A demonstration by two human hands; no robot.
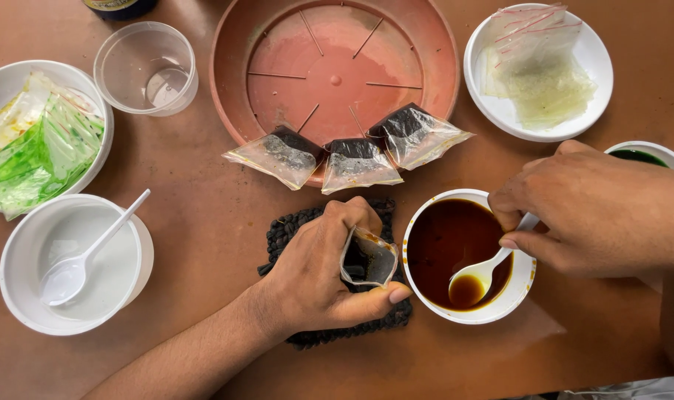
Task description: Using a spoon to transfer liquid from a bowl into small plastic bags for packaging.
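Nearest the camera, the left hand (318, 270) pinches a small clear bag (368, 259) holding dark matter, its mouth open toward the right. Just beside it on the table (203, 222), the right hand (596, 207) grips a white spoon (485, 274) dipped in the bowl of brown liquid (455, 244). The spoon's handle slants up and right, away from the bag.

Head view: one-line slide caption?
Left hand holds an open plastic pouch; right hand dips white spoon into brown liquid bowl.
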